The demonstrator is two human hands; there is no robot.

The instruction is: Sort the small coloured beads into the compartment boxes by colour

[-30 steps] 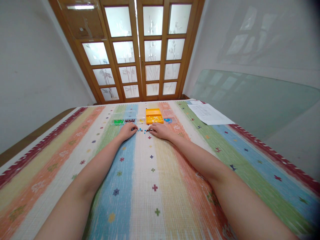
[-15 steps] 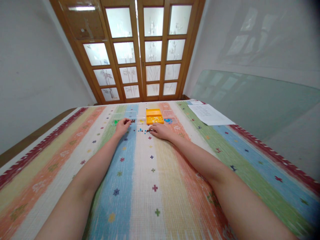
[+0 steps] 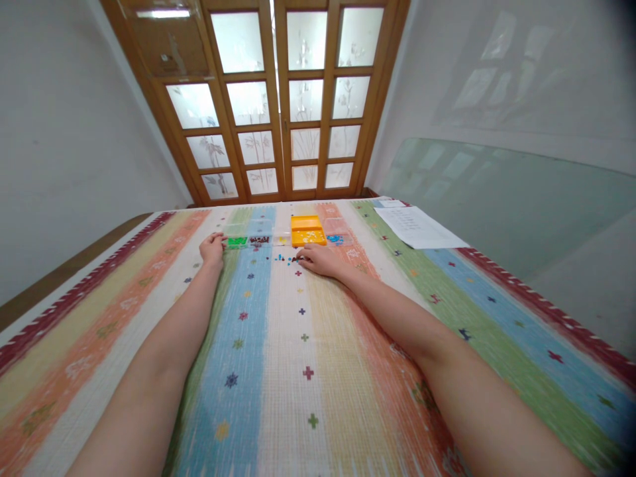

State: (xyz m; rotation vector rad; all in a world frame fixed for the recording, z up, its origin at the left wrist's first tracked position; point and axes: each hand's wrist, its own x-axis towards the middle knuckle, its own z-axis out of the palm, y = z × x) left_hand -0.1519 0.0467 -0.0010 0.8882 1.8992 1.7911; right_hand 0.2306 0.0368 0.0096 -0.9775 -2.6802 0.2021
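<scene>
At the left end of a clear plastic box (image 3: 243, 248), my left hand (image 3: 212, 249) has its fingers bent and closed at the box's edge. Green beads (image 3: 237, 242), dark red beads (image 3: 259, 240) and a few yellow ones (image 3: 283, 240) lie in separate compartments. My right hand (image 3: 318, 260) rests on the cloth in front of an open yellow case (image 3: 307, 222) holding small white pieces. Its curled fingertips are at a small scatter of blue and dark beads (image 3: 281, 258); whatever they pinch is too small to make out.
Blue beads (image 3: 335, 240) sit in a clear compartment right of the yellow case. Paper sheets (image 3: 420, 228) lie at the far right of the table. A striped tablecloth (image 3: 285, 371) covers the table, with wooden glass-paned doors (image 3: 281, 132) beyond it.
My left hand has moved left, from over the box's compartments to its left end, uncovering the green and dark red beads. My right hand has stayed almost still.
</scene>
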